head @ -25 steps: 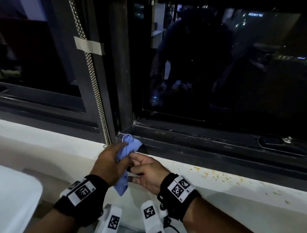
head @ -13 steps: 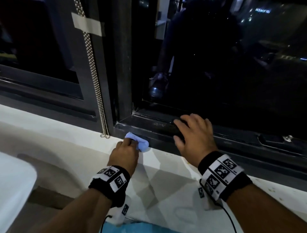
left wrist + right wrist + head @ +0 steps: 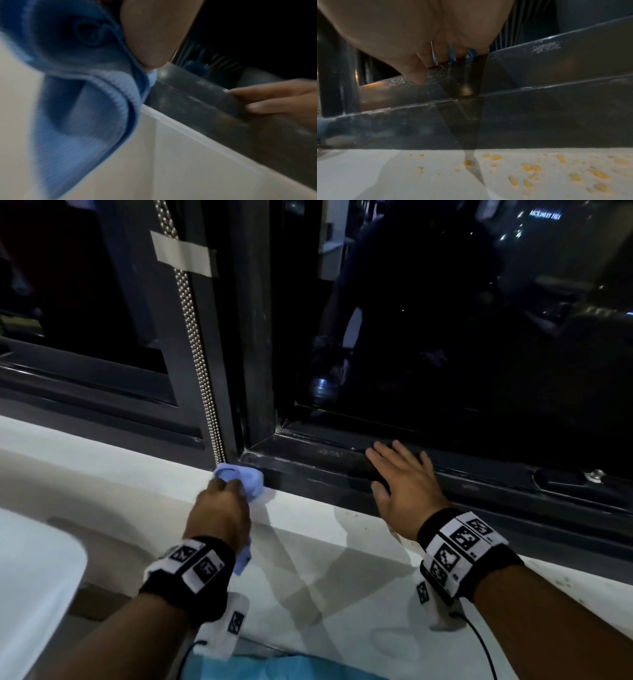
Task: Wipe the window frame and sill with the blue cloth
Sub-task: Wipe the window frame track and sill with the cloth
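My left hand (image 3: 222, 501) grips the bunched blue cloth (image 3: 245, 479) and presses it onto the white sill (image 3: 308, 559), right at the lower left corner of the dark window frame (image 3: 308, 463). In the left wrist view the blue cloth (image 3: 82, 101) hangs in folds under my palm and its tip touches the frame (image 3: 197, 97). My right hand (image 3: 400, 474) lies flat with straight fingers on the frame's bottom rail, to the right of the cloth. The right wrist view shows its fingertips (image 3: 419, 75) on the dusty dark rail (image 3: 539, 115).
Yellow crumbs (image 3: 530, 167) lie scattered on the white sill below my right hand. A beaded blind chain (image 3: 202, 371) hangs down the frame post left of the cloth. A window latch (image 3: 594, 475) sits on the rail at far right. A white object (image 3: 34, 594) stands at lower left.
A second ago both hands held the cloth together. Since then the right hand let go and settled flat on the bottom rail, while the left hand pushed the cloth to the frame's corner.
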{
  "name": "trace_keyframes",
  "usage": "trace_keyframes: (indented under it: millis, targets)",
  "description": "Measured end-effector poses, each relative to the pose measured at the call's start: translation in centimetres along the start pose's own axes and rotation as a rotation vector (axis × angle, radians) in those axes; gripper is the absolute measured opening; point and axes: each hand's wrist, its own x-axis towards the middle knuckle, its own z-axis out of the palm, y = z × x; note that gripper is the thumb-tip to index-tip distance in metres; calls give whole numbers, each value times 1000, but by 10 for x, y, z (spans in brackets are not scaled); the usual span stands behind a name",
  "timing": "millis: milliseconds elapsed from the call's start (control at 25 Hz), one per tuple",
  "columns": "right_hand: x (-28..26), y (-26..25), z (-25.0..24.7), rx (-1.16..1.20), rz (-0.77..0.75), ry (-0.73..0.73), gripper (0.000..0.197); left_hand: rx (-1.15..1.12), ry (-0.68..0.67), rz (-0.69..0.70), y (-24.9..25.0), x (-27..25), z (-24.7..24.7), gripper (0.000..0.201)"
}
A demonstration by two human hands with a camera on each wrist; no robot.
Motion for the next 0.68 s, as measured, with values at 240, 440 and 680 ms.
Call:
trace_keyframes:
  millis: [240,440,680]
  targets:
    - [-1,1,-4,-7,-12,-57,59,128,-114,49,33,3,31,33]
    - [-3,5,-10,81,-38,-79,56,-145,31,349,30,-35,23,34]
    - [-17,39,-15,3,85,-44,55,-48,28,-46,33,6,38,23]
